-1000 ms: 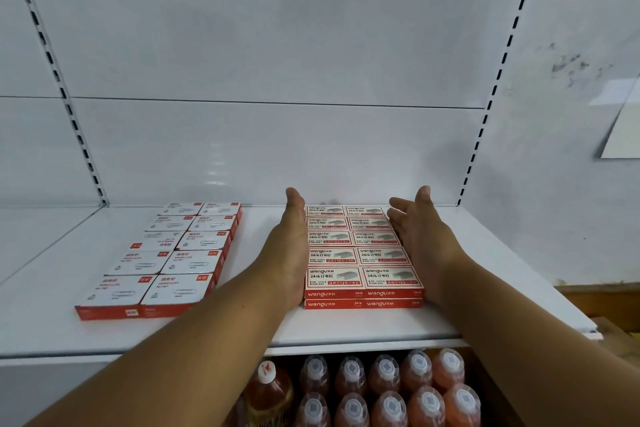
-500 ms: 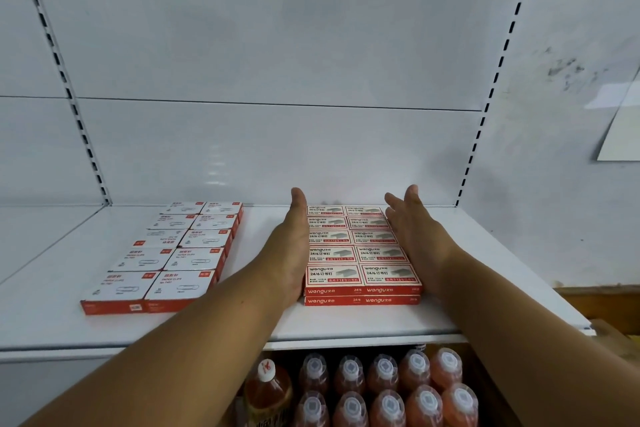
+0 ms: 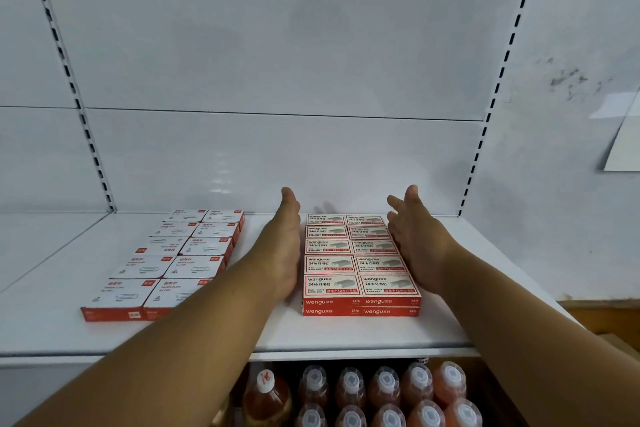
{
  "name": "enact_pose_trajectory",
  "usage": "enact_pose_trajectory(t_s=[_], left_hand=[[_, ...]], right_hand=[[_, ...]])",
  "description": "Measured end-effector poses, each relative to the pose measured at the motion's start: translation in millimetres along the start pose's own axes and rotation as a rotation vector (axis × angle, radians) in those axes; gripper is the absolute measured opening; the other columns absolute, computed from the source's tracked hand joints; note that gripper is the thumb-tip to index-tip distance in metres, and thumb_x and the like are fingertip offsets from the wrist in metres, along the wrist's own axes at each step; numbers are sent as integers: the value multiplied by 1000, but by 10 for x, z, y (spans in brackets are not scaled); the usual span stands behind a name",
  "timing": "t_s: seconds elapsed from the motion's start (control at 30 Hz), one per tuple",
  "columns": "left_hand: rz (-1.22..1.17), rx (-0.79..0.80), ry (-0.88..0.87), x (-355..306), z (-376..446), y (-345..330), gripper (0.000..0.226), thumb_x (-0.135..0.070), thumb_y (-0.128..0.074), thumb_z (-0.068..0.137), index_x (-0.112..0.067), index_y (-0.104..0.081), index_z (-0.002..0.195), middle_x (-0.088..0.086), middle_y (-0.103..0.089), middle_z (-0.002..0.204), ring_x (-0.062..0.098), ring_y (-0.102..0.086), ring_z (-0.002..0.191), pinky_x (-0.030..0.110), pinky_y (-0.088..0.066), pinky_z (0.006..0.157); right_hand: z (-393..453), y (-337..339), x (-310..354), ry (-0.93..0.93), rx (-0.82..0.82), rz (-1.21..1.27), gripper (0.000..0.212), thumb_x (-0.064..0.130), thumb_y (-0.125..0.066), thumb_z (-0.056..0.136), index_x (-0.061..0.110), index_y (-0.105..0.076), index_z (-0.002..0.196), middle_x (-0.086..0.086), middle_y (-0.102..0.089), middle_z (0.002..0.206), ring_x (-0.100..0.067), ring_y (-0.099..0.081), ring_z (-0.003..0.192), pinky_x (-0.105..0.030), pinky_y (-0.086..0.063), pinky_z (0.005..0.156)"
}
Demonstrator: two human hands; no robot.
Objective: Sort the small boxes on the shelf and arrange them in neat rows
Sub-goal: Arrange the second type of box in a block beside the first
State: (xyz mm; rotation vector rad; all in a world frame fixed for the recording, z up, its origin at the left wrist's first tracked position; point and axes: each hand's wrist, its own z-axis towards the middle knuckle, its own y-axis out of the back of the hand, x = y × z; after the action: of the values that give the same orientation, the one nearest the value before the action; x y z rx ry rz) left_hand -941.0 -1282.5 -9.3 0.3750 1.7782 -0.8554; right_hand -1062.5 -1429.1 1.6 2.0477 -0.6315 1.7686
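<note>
On the white shelf (image 3: 346, 333) lies a block of red-and-white staple boxes (image 3: 356, 260), two columns wide and two layers high. My left hand (image 3: 280, 253) lies flat with straight fingers along the block's left side. My right hand (image 3: 415, 243) lies flat along its right side, fingers straight and slightly spread. To the left sits a second block of white paper-clip boxes with red edges (image 3: 173, 260), also in two columns, partly covered by my left forearm.
The shelf's back panel (image 3: 277, 156) stands just behind both blocks. Slotted uprights (image 3: 478, 163) run up the wall. Below the shelf edge stand several orange drink bottles (image 3: 381, 392). Bare shelf lies between the two blocks and in front of them.
Both hands stay along the sides of the staple block, fingertips reaching slightly farther back. My right hand's fingers have spread a little. The boxes have not visibly shifted.
</note>
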Motion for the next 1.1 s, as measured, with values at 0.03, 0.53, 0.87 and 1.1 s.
enact_pose_trajectory(t_s=[0.03,0.53,0.87,1.1], left_hand=[[30,-7,0,1,7,-3,60,-74,-22,90,-30,-61,83,-9,-68,54,9,-67,46,26,-51,37],[1225,-39,-245,-43,215,-22,49,-25,-39,104,-24,-29,151,1,-9,163,19,-6,150,33,-13,119],[1293,-63,-283,53,343,-6,41,-24,-42,101,-24,-47,142,-4,-28,158,14,-28,143,27,-20,114],[1187,-201,-403,18,294,22,37,-30,-51,98,-28,-55,135,-8,-43,147,12,-55,114,18,-48,82]], right_hand=[[8,-5,-1,0,-6,-26,74,75,-18,89,36,-24,152,5,-22,159,-11,-59,113,-21,-55,62],[231,114,62,226,10,-1121,44,43,-40,101,24,-47,141,2,-37,153,-20,-33,141,-31,-30,107],[303,82,-43,335,-58,-1124,35,41,-52,96,24,-59,126,4,-56,136,-16,-54,118,-29,-41,96],[302,148,-61,359,-113,-990,24,45,-54,94,34,-67,112,12,-51,142,-12,-49,126,-25,-33,94]])
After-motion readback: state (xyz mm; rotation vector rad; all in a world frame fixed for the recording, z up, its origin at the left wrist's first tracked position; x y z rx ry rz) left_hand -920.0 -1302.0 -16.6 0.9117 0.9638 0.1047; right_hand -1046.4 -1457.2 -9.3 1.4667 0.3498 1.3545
